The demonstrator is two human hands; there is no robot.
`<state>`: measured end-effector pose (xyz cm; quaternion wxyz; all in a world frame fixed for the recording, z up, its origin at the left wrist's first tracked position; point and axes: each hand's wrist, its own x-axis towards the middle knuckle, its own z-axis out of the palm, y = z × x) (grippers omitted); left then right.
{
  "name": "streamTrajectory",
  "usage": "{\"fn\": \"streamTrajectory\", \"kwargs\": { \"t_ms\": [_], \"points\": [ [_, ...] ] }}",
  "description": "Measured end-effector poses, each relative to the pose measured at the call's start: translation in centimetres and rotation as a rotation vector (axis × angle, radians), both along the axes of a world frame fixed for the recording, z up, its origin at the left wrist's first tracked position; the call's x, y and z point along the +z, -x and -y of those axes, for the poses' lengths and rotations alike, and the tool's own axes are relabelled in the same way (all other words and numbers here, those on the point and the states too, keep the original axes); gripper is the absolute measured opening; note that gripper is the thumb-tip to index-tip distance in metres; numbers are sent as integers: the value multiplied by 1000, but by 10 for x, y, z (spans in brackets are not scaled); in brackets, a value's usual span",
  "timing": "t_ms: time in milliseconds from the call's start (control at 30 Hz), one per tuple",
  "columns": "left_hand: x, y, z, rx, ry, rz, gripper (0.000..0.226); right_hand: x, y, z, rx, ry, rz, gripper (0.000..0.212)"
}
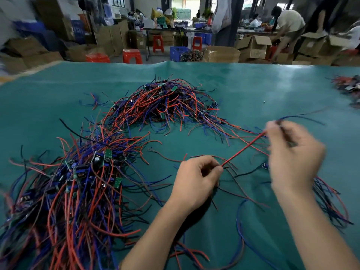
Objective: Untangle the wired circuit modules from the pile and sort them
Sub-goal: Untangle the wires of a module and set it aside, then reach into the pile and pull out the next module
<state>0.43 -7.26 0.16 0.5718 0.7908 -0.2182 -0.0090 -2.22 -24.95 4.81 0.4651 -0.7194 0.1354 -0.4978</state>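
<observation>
A tangled pile (165, 102) of red, blue and black wired circuit modules lies mid-table on the green mat (243, 88). A second, more ordered heap (78, 182) with green boards showing sits at the near left. My left hand (196, 182) pinches one end of a taut red wire (243, 149). My right hand (294, 152), blurred by motion, grips the wire's other end together with blue and dark wires that trail off to the right. Whether a module hangs from them is hidden.
Loose wires (327, 197) lie under and right of my right arm. A small heap (348, 90) sits at the table's far right edge. Beyond the table stand cardboard boxes (253, 47), red stools (132, 55), a blue crate (178, 52) and a person (288, 26) bending.
</observation>
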Motion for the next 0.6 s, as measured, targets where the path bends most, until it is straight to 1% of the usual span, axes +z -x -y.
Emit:
{"fn": "streamTrajectory", "kwargs": {
  "t_ms": [67, 100, 167, 200, 267, 333, 367, 400, 433, 467, 500, 533, 567, 600],
  "points": [
    [1, 0, -1, 33, -19, 18, 15, 18, 6, 10, -123, -100, 114, 15],
    [1, 0, -1, 53, -26, 21, 14, 31, 10, 9, -133, -131, 161, 18],
    [1, -1, -2, 74, -24, 23, 14, 59, 15, -9, -22, -94, 213, 21],
    [2, -1, -1, 78, -19, 22, 14, 71, 15, -25, 66, -28, 187, 20],
    [2, -1, -1, 82, -10, 14, 14, 89, 10, -67, 266, 131, 36, 16],
    [4, 0, -2, 96, -5, 15, 16, 100, 1, -114, 505, 237, -156, 27],
    [4, 2, -4, 96, -6, 24, 12, 103, -6, -137, 611, 307, -257, 34],
    [3, 3, -5, 96, -28, 26, 12, 105, -12, -158, 693, 416, -352, 42],
    [2, 4, -8, 87, -48, 36, 25, 108, -19, -176, 766, 544, -432, 49],
    [2, 5, -9, 69, -61, 35, 39, 109, -27, -189, 816, 671, -493, 54],
    [4, 7, -9, 69, -64, 41, 44, 110, -37, -194, 832, 778, -533, 54],
    [3, 6, -7, 92, -54, 38, 35, 109, -50, -194, 810, 848, -554, 51],
    [4, 5, -6, 107, -38, 57, 15, 106, -65, -187, 752, 884, -569, 48],
    [5, 3, -4, 106, -16, 71, 15, 101, -80, -175, 670, 911, -603, 46]
  ]
}}
